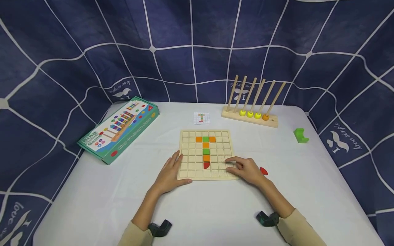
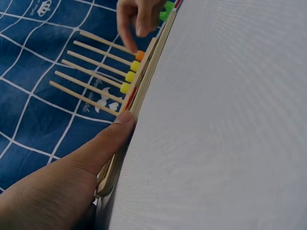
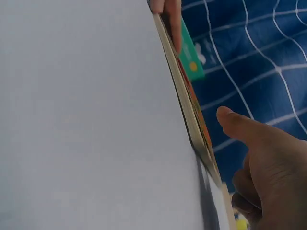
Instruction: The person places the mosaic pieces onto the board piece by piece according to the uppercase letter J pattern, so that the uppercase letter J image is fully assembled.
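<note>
A wooden grid board [image 1: 191,169] lies flat on the white table. Orange and green squares form a T on it, with a red quarter-circle piece [image 1: 206,165] at the foot of the stem. My left hand [image 1: 170,174] rests at the board's left edge, fingers spread; in the left wrist view its thumb touches the near edge. Over the board's lower right corner hovers my right hand [image 1: 246,171], thumb and index finger apart, and no piece shows between them. Another red piece [image 1: 263,171] lies on the table just right of that hand.
Behind the board lies a small pattern card [image 1: 201,118] showing a similar figure. A wooden peg stand [image 1: 249,119] with yellow and orange beads stands back right. The green game box [image 1: 120,130] lies at left, a green curved block [image 1: 300,135] at far right.
</note>
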`<act>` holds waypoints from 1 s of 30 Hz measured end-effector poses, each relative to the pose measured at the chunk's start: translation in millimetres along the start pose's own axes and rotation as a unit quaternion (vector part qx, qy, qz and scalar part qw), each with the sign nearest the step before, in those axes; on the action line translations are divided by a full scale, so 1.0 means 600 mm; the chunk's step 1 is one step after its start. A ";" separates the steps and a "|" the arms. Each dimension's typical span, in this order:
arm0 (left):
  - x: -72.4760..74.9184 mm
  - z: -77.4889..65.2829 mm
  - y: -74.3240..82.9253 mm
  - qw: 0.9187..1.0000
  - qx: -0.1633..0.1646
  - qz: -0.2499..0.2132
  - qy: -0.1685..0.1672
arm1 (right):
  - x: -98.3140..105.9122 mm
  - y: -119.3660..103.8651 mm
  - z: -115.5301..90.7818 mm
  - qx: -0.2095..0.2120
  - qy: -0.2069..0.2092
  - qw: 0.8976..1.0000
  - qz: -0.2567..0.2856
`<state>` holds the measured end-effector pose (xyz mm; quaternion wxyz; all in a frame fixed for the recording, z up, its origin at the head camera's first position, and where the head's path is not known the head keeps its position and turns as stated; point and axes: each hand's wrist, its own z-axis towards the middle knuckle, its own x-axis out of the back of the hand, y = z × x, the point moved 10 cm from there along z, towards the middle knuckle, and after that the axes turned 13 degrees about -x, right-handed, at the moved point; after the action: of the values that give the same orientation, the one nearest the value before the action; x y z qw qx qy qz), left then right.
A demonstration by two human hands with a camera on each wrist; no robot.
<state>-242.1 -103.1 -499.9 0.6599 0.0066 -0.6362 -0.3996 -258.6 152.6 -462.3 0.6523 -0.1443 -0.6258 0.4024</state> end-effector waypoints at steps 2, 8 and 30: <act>0.001 0.000 0.001 1.000 0.000 -0.001 0.000 | 0.024 0.018 -0.013 -0.011 0.017 1.000 -0.013; 0.002 -0.001 0.001 1.000 -0.002 -0.001 0.002 | 0.091 0.072 -0.054 -0.054 0.063 0.994 -0.066; 0.003 0.002 0.004 1.000 -0.003 0.001 0.000 | 0.143 0.148 -0.109 -0.079 0.085 0.989 -0.095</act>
<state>-242.1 -102.1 -497.0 0.6599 0.0040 -0.6351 -0.4013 -237.4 289.9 -475.1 0.7253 -0.1688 -0.6084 0.2743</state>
